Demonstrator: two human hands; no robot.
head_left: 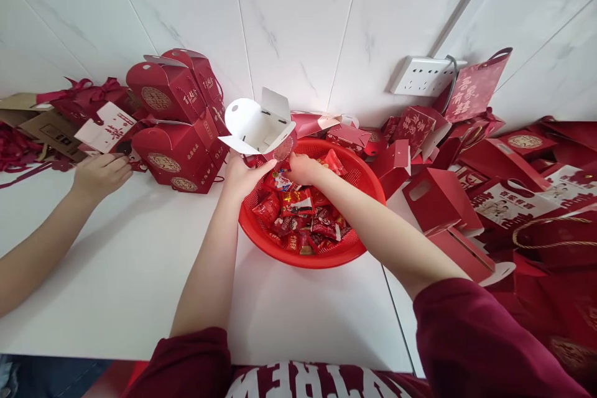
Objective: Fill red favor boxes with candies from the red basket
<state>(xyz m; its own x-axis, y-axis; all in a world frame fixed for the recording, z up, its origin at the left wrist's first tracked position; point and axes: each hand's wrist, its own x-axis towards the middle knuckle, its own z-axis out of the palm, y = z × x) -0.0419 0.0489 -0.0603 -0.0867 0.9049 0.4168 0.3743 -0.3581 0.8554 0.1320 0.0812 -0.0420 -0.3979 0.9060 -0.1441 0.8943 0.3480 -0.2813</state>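
My left hand [242, 178] grips a red candy box [281, 148] with a white inside, its thumb along the near side. The box is tilted, with its flaps up and the inside bare. Below and right of it stands a red plastic basket [305, 259] of wrapped candies [297, 203]. My right hand [304, 169] is at the far left part of the basket, close beside the box. Its fingers curl down among the candies, and what they hold, if anything, is hidden.
Folded red boxes [175, 158] are stacked left of the basket. Another person's hand [102, 174] touches items beside them. Many red boxes and bags [443, 199] crowd the right side. A power strip [426, 76] is by the tiled wall [293, 18].
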